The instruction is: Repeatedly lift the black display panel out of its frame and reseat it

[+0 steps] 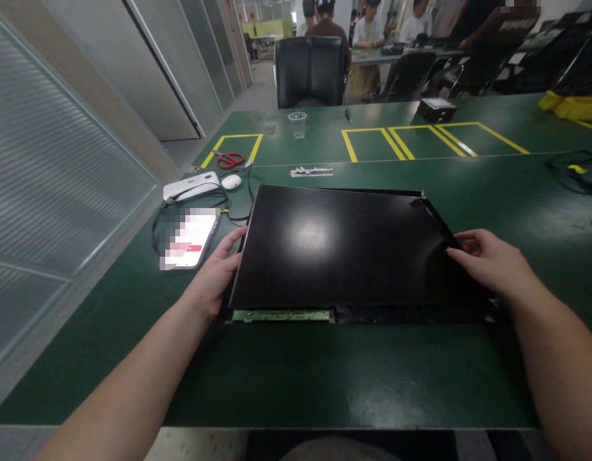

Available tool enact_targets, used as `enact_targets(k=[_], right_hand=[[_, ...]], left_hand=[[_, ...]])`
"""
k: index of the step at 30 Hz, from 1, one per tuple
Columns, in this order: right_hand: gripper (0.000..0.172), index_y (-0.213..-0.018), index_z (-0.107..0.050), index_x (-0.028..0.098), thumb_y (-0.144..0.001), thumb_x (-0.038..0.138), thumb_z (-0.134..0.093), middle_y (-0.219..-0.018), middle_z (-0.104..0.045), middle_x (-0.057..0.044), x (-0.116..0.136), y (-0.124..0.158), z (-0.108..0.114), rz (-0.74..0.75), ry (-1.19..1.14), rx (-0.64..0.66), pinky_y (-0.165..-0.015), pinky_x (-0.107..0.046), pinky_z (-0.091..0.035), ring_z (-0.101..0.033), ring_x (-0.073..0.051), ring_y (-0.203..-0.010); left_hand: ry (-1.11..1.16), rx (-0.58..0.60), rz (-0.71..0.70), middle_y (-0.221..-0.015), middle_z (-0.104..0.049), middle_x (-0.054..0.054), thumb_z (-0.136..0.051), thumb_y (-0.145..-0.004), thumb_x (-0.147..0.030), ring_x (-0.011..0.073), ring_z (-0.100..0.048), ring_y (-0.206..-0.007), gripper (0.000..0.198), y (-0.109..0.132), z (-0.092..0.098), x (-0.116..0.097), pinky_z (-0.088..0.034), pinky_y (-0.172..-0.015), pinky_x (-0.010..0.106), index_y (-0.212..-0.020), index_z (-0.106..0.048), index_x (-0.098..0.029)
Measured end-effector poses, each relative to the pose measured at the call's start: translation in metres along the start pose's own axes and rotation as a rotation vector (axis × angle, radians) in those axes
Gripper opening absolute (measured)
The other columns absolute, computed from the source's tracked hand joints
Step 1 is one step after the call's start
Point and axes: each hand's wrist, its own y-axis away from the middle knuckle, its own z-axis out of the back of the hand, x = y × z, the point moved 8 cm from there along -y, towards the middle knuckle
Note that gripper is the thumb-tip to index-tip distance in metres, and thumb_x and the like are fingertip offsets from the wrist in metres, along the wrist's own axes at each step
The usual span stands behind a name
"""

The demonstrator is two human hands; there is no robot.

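Between my hands is a black LCD screen panel (pixel 353 256), glossy side up, seated in a thin black frame. Along its near left edge runs a narrow green circuit board (pixel 281 315). My left hand (pixel 222 266) grips the left edge, with its fingers partly hidden beneath. On the opposite side my right hand (pixel 490 256) pinches the right edge, thumb on top and fingers at the rim. The panel's far right corner shows a small metal hinge-like piece (pixel 423 193). Whether the panel rests fully on the table cannot be told.
On the green table (pixel 353 378), left of the panel, are a lit phone (pixel 194 237), a white device (pixel 192 187) with cables, a white mouse (pixel 231 182) and red scissors (pixel 230 160). Behind are small strips (pixel 311 171), a clear cup (pixel 298 125) and a black box (pixel 436 110).
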Motion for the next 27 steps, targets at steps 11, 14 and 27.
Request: enact_targets(k=[11,14,27], right_hand=[[0.044,-0.106,-0.07,0.026,-0.069,0.05,-0.068,-0.09,-0.07,-0.005,-0.001,0.0,0.001,0.006,-0.02,-0.024,-0.074,-0.039,-0.052,-0.065,-0.025,-0.078],[0.043,-0.105,-0.07,0.025,-0.069,0.05,-0.067,-0.088,-0.07,-0.005,0.002,0.0,0.001,0.018,-0.013,-0.022,-0.073,-0.039,-0.051,-0.065,-0.025,-0.078],[0.045,-0.106,-0.07,0.025,-0.069,0.051,-0.067,-0.09,-0.069,-0.006,0.005,0.003,0.003,0.011,0.001,-0.009,-0.074,-0.04,-0.051,-0.065,-0.025,-0.078]], left_hand=[[-0.121,0.031,-0.133,-0.103,-0.086,0.006,-0.099,-0.067,-0.032,0.028,-0.083,-0.088,0.066,0.002,0.0,-0.009,-0.064,-0.059,0.027,-0.129,-0.077,-0.023],[-0.153,0.043,-0.157,-0.105,-0.086,0.006,-0.1,-0.066,-0.035,0.0289,-0.082,-0.093,0.069,0.001,0.0,-0.01,-0.064,-0.062,0.027,-0.131,-0.077,-0.023],[-0.17,0.062,-0.178,-0.114,-0.087,0.007,-0.103,-0.054,-0.031,0.0311,-0.082,-0.096,0.065,0.006,-0.003,-0.016,-0.064,-0.061,0.028,-0.116,-0.085,-0.025]])
